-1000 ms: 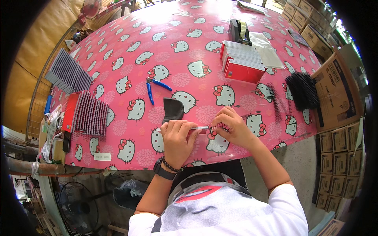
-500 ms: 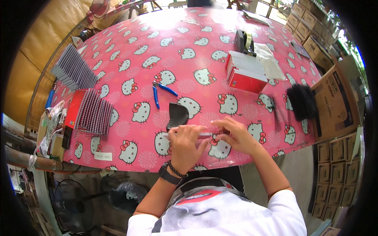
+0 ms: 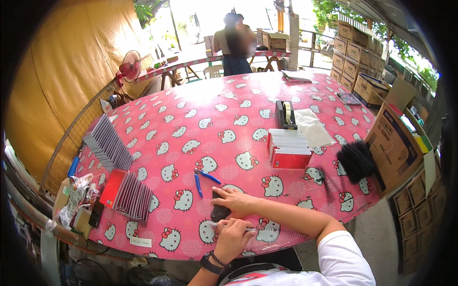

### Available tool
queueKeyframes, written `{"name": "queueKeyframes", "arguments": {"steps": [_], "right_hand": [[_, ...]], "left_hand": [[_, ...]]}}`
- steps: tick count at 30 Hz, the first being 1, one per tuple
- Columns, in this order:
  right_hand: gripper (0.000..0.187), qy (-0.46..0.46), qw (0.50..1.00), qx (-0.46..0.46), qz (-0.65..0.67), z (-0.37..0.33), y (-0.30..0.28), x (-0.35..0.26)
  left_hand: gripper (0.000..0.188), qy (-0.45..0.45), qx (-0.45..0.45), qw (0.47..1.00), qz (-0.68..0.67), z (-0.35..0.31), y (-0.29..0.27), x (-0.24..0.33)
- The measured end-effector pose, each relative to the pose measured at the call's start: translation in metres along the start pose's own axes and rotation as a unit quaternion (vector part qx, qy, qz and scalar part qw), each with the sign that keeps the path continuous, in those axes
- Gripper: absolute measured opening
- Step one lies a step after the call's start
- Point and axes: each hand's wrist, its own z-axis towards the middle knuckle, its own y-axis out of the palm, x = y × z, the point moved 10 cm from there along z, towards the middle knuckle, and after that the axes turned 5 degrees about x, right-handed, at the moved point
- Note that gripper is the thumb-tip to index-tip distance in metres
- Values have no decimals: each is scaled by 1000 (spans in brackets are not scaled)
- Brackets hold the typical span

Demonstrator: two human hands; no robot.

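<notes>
Centrally, narrow white-edged piece (image 3: 210, 223), mostly hidden, pinched in closed fingers of left hand (image 3: 234, 235). Thin dark wire spiral (image 3: 281, 230) extends rightward from beside that hand, long axis roughly left-right. Just beyond left hand: black curved block (image 3: 219, 211); right hand (image 3: 231, 200) nearer, touching it, palm down, fingers partly spread, firm grip or not, cannot tell. Right forearm (image 3: 296, 214) reaches leftward, beyond spiral. Blue-handled cutters (image 3: 198, 184) farther out on pink patterned tablecloth (image 3: 229, 159).

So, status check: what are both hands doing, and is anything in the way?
Left hand holding thin pale-edged piece, slim dark spiral coil extending rightward. Right hand on curved black block. Blue-handled cutters beyond, clear of both hands.
</notes>
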Motion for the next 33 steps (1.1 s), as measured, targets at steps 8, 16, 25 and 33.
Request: {"name": "queueKeyframes", "arguments": {"steps": [8, 16, 25, 33], "right_hand": [[57, 68, 993, 100, 1, -35, -22, 13], [53, 124, 980, 141, 65, -67, -38, 16], [45, 158, 723, 130, 660, -144, -38, 6], [41, 84, 756, 129, 636, -133, -59, -19]], "left_hand": [[16, 6, -10, 1000, 7, -1, -4, 0], [22, 40, -2, 999, 4, 3, -5, 2], [24, 48, 36, 997, 57, -7, -19, -20], [27, 40, 42, 997, 59, -5, -18, -16]]}}
